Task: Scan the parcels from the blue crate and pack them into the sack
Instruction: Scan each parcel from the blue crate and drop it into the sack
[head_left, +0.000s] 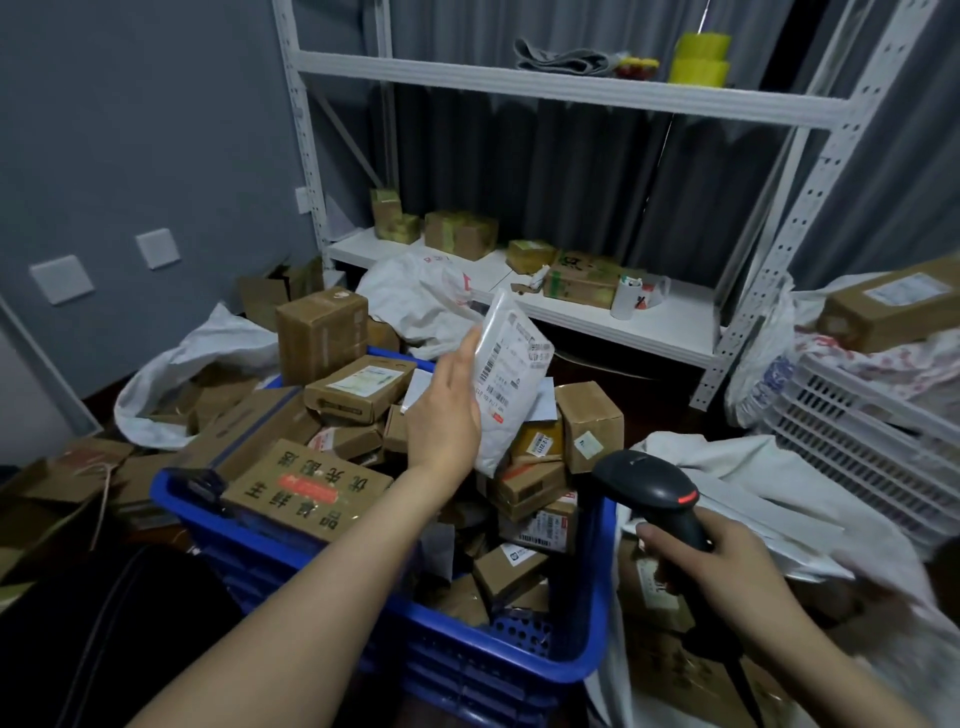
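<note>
My left hand (445, 410) holds a white plastic mailer parcel (511, 374) upright above the blue crate (571, 660), its barcode label facing right. The crate is heaped with several brown cardboard parcels (311, 488). My right hand (727, 566) grips the handle of a black barcode scanner (649, 486), whose head points up and left toward the mailer from a short way below it. Beside the crate on the right lies the white sack (753, 483), open, with brown boxes (654, 587) inside.
A white metal shelf (597, 312) behind the crate carries taped boxes and a cup. Another white sack with boxes (171, 384) lies at the left. White lattice crates (872, 441) and a long box stand at the right. Loose cardboard litters the floor at left.
</note>
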